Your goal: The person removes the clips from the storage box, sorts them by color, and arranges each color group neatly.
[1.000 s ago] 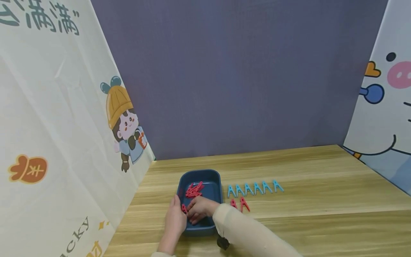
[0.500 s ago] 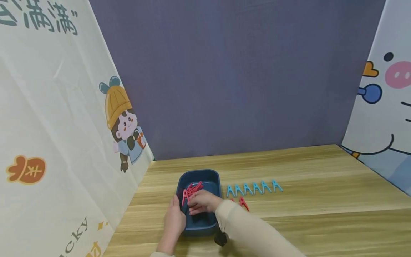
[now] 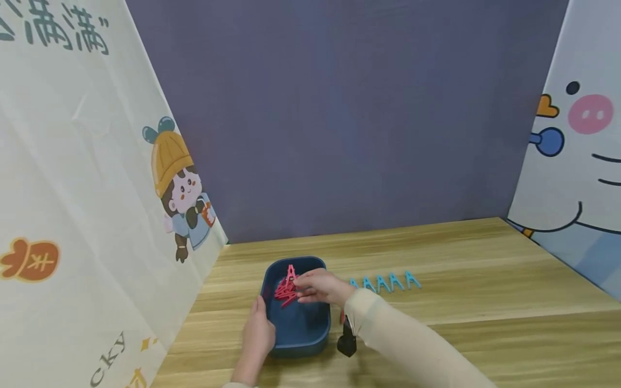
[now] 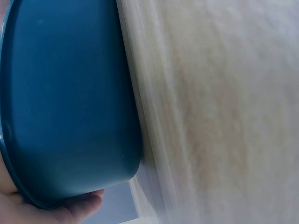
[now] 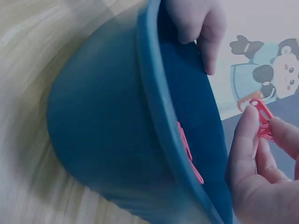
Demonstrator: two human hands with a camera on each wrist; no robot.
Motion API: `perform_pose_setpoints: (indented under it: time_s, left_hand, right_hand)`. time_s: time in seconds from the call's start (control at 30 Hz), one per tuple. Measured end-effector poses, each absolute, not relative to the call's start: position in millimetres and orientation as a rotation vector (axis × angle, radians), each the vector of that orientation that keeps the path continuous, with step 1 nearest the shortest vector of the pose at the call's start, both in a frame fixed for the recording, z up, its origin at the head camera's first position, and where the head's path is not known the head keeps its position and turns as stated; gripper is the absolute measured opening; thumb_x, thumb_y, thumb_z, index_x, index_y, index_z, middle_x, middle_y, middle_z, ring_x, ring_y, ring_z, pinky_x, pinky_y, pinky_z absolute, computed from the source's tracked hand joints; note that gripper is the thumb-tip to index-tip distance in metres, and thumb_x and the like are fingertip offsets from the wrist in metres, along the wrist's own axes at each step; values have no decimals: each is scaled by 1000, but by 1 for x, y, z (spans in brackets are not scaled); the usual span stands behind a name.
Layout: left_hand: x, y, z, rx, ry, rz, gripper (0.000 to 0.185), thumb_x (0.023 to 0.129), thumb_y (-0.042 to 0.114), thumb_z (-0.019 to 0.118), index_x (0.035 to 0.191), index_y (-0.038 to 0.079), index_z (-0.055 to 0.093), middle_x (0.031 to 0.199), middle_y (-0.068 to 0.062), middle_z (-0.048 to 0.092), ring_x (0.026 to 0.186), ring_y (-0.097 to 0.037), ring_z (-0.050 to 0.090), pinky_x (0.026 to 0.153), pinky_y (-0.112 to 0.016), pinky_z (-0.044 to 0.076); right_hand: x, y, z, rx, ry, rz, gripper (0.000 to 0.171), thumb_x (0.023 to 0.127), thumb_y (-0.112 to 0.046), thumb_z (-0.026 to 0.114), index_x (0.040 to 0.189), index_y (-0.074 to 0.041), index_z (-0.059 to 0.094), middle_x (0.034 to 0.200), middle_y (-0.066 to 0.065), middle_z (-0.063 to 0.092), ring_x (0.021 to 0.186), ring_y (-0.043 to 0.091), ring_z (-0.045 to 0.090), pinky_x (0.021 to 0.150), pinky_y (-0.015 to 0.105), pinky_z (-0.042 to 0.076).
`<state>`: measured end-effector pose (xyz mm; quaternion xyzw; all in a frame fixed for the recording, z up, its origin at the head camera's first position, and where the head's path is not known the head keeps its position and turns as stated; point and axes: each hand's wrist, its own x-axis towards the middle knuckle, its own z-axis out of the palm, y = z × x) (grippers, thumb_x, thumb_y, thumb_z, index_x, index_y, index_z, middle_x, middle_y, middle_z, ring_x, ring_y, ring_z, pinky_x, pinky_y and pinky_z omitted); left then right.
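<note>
My left hand (image 3: 259,326) grips the left side of a dark blue plastic bin (image 3: 297,351), its thumb and fingers at the rim in the right wrist view. A pink-red clothespin (image 5: 262,112) is pinched between the thumb and fingertips of my right hand (image 3: 320,287), over the bin's far half. Under it, several more pink-red clothespins (image 3: 285,295) lie in a loose pile inside. The left wrist view shows the bin's outer wall (image 4: 70,93) and part of the left hand (image 4: 42,212).
Right of the bin, a row of blue clothespins (image 3: 395,283) lies on the wooden table (image 3: 461,269); the sleeve covers its left end. A bit of red clothespin (image 3: 342,317) shows beside the sleeve. A dark purple panel (image 3: 349,134) stands behind the table, printed white sheets at both sides.
My right hand has moved up and toward the bin's far side, carrying the clothespin with it. The left hand keeps its grip on the bin. The head view has shifted slightly right.
</note>
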<state>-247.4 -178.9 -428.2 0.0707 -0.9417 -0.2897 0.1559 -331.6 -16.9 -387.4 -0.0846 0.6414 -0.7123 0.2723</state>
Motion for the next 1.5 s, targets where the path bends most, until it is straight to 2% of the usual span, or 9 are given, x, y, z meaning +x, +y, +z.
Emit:
perform_pose_setpoints:
  time_s: [0.13, 0.5, 0.7, 0.83, 1.07, 1.37, 1.5]
  left_hand:
    - [-248, -179, -428, 202, -2697, -811, 54, 79, -10, 47, 131, -19, 34, 131, -34, 38, 116, -45, 42, 95, -52, 38]
    - [-247, -178, -427, 234, -2727, -840, 53, 82, -10, 43, 132, -18, 31, 134, -33, 35, 121, -45, 38, 99, -52, 33]
    - [-247, -180, -427, 217, -2739, -832, 53, 81, -10, 43, 132, -19, 31, 134, -34, 34, 121, -45, 37, 99, -53, 33]
    - [-248, -181, -427, 205, -2736, -815, 54, 80, -11, 44, 131, -20, 31, 133, -34, 35, 120, -46, 37, 98, -53, 34]
    - [-247, -181, -426, 212, -2742, -829, 54, 80, -11, 44, 131, -20, 30, 134, -35, 33, 121, -46, 36, 99, -53, 32]
    - [-246, -182, -427, 210, -2748, -815, 54, 80, -11, 43, 131, -21, 30, 133, -35, 34, 120, -46, 37, 98, -53, 33]
    - [-246, -181, -427, 207, -2743, -810, 53, 80, -11, 43, 131, -21, 31, 133, -35, 34, 120, -47, 37, 98, -53, 33]
  right_hand:
    - [-334, -7, -382, -233, 1720, -1915, 35, 89, -9, 58, 117, 11, 52, 94, 13, 58, 71, 17, 59, 72, 32, 55]
    - [-334, 17, -379, -263, 1740, -1917, 39, 90, -10, 57, 121, 13, 47, 89, 11, 56, 73, 17, 58, 72, 32, 55]
    - [-335, 34, -380, -239, 1745, -1938, 45, 90, -10, 58, 126, 12, 42, 99, 17, 54, 72, 16, 59, 72, 30, 55]
    - [-336, 46, -379, -231, 1758, -1950, 50, 90, -11, 57, 130, 12, 38, 104, 20, 53, 70, 15, 59, 76, 33, 54]
    - [-339, 64, -381, -230, 1766, -1979, 45, 91, -8, 54, 127, 14, 39, 93, 14, 54, 70, 12, 60, 71, 28, 55]
    - [-339, 86, -382, -239, 1806, -1964, 46, 92, -10, 52, 129, 13, 37, 91, 10, 55, 71, 11, 59, 70, 27, 54]
    - [-338, 95, -383, -207, 1830, -1955, 45, 91, -13, 54, 126, 11, 40, 97, 12, 55, 75, 14, 59, 71, 28, 54]
